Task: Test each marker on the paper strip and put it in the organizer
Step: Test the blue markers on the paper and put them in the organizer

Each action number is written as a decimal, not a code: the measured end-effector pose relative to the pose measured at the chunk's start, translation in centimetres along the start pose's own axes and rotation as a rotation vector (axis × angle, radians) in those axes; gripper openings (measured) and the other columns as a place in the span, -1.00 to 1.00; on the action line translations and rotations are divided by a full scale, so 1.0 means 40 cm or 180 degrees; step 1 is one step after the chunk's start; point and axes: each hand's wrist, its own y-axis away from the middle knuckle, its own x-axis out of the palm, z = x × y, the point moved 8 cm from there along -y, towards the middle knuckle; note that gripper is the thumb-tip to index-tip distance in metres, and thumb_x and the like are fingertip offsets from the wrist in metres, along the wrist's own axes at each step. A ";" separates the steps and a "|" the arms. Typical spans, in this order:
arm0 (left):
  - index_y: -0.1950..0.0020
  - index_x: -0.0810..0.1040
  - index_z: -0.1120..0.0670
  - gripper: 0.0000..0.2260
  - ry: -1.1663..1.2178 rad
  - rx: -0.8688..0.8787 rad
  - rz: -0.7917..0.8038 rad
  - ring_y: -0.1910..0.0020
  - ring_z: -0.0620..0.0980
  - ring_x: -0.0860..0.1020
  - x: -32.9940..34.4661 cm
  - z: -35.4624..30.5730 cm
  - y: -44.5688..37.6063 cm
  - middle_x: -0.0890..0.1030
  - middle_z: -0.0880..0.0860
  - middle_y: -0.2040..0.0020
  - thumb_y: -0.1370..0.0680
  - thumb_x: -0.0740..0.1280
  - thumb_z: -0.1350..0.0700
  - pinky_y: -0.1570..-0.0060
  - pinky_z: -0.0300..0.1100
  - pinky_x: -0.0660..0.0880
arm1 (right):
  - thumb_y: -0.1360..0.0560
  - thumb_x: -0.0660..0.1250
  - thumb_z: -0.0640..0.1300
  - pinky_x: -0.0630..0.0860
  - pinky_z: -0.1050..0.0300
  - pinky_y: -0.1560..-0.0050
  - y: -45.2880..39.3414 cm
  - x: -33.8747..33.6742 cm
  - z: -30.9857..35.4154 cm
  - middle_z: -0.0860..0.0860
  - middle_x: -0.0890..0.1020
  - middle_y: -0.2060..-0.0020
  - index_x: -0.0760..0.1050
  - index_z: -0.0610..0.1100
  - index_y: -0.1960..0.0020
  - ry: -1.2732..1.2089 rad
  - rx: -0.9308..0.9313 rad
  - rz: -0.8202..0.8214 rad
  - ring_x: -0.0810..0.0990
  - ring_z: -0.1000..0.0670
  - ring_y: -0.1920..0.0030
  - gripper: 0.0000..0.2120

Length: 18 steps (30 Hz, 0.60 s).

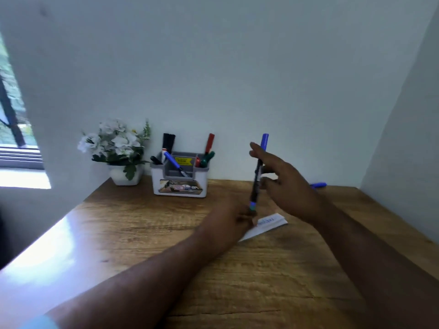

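Head view looks down on a brown wood-grain table (273,276) set against a pale wall. Near its middle, the right hand (282,184) pinches a blue-capped marker with a dark barrel (257,176) almost upright, thumb against the barrel while the other fingers fan out loosely. The left hand (228,217) grips the marker's lower end just above a folded white paper strip (268,225) that carries blue scribbles; motion blur hides its exact finger positions. Behind, a white and grey plastic desk organizer (179,178) stands by the wall, holding black, blue, red and green markers. A white pot of white artificial flowers (116,148) sits just beside it. Another blue marker (318,185) lies on the table behind the right hand.
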 end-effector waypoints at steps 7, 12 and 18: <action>0.00 0.69 0.11 -0.78 -0.0279 0.0104 0.0144 0.14 0.00 0.61 0.012 -0.003 0.006 0.70 0.07 0.07 -0.55 0.28 0.07 0.13 -0.10 0.54 | -0.52 0.30 -0.41 0.64 0.01 -0.01 -0.129 0.036 0.081 -0.25 0.64 0.03 0.35 -0.07 -0.43 -0.1700 -0.0038 -0.1091 0.65 -0.07 0.11 -0.47; 0.05 0.66 0.09 -0.82 -0.0566 -0.0151 0.0004 0.08 0.06 0.60 -0.035 0.048 0.004 0.69 0.06 0.06 -0.54 0.27 0.08 0.11 -0.12 0.53 | -0.40 0.45 -0.40 0.65 -0.15 0.06 -0.201 0.134 0.110 -0.17 0.66 0.17 0.29 0.07 -0.39 -0.1965 -0.0039 -0.1208 0.69 -0.17 0.19 -0.30; 0.06 0.64 0.09 -0.82 -0.0423 -0.0395 0.0004 0.10 0.07 0.62 -0.058 0.092 0.004 0.68 0.07 0.09 -0.53 0.28 0.05 0.07 -0.06 0.58 | -0.42 0.49 -0.27 0.57 0.21 0.42 -0.240 0.200 0.114 -0.09 0.66 0.24 0.30 0.00 -0.07 -0.1204 -0.0094 -0.1120 0.62 -0.01 0.32 -0.57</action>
